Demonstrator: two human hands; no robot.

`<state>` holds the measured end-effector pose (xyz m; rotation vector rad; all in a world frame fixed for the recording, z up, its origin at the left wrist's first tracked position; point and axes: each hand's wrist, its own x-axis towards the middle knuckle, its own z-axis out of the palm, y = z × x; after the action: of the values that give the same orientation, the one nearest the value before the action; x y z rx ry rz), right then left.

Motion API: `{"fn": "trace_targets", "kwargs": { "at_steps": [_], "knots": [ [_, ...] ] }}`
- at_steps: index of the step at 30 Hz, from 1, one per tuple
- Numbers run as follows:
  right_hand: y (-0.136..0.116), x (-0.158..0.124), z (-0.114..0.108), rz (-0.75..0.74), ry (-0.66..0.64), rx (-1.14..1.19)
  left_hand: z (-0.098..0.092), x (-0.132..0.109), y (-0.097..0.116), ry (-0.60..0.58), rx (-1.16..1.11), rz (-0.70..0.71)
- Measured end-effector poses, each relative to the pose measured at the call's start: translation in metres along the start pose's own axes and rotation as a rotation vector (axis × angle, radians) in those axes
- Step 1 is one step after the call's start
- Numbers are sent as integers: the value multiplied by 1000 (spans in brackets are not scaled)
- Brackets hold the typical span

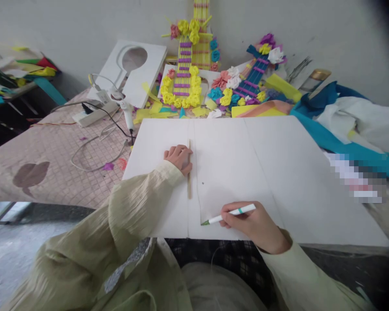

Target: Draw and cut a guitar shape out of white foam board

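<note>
A large white board [233, 168] lies in front of me, with several faint pencil-like lines running along it from front to back. My left hand [179, 159] rests on its left part, fingers bent, with thumb and forefinger holding down a thin wooden stick [189, 188]. The stick lies beside one of the lines. Nearer to me, my right hand [254, 222] grips a white pen [244, 210] with a teal band and a greenish tip. That tip touches the board at the near end of a line.
Behind the board stand a yellow paper-flower guitar shape [183, 69] and a blue one [254, 75]. A white cut-out panel [155, 56] leans on the wall. A power strip [92, 115], cables and a glue gun [128, 114] lie left; blue fabric or paper [314, 125] lies right.
</note>
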<state>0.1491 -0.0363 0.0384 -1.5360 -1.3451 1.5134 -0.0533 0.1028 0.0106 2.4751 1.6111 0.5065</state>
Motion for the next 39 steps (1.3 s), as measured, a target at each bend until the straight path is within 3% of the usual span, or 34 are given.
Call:
{"fn": "trace_targets", "kwargs": {
  "at_steps": [5,12,19,39],
  "knots": [
    [2,-20,0,4,-67,-26,1,0,-1,4,7,8],
    [-8,7,2,-251,232,193,2,1,-1,15,21,7],
    [-3,29,7,-277,286,167,-2,0,1,-10,10,5],
    [5,21,5,-185,233,186,1,0,-1,5,18,5]
  ]
}}
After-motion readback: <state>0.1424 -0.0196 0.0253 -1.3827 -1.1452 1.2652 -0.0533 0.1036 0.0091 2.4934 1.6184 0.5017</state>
